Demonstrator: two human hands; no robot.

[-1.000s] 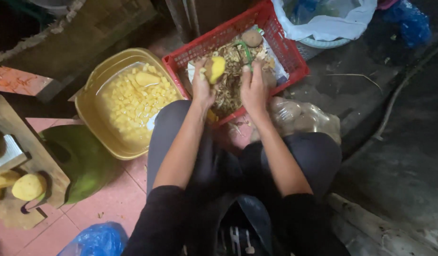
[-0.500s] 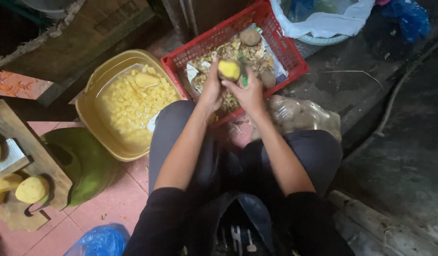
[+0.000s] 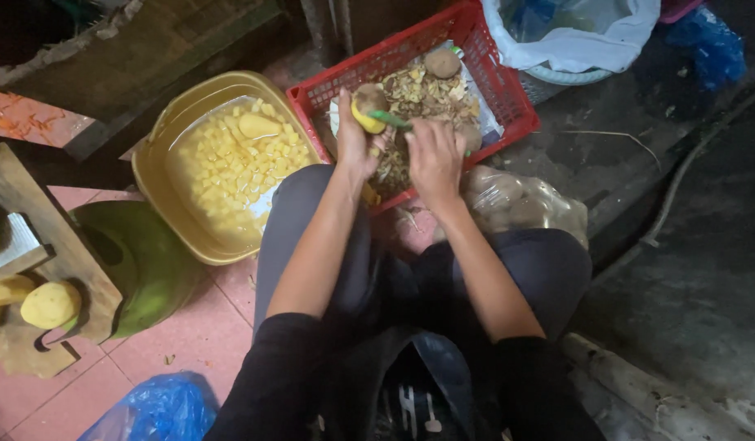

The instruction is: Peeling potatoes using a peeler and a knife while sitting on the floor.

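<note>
My left hand (image 3: 355,140) holds a partly peeled potato (image 3: 366,106) over the red plastic basket (image 3: 508,94). My right hand (image 3: 434,157) grips a green-handled peeler (image 3: 391,121) with its blade end against the potato. The basket holds peelings and an unpeeled potato (image 3: 443,62). To the left stands a yellow basin (image 3: 161,196) of water with cut yellow potato pieces and one whole peeled potato (image 3: 260,126).
A clear plastic bag of unpeeled potatoes (image 3: 520,204) lies by my right knee. A wooden board (image 3: 63,245) with peeled potatoes (image 3: 49,305) and a green basin (image 3: 149,261) sit at left. A white-lined bin (image 3: 574,41) stands beyond the basket, a blue bag (image 3: 153,408) near me.
The potato has been turned in my left hand and raised slightly. My right hand has drawn the peeler across it, moving from beside the potato to just below it.
</note>
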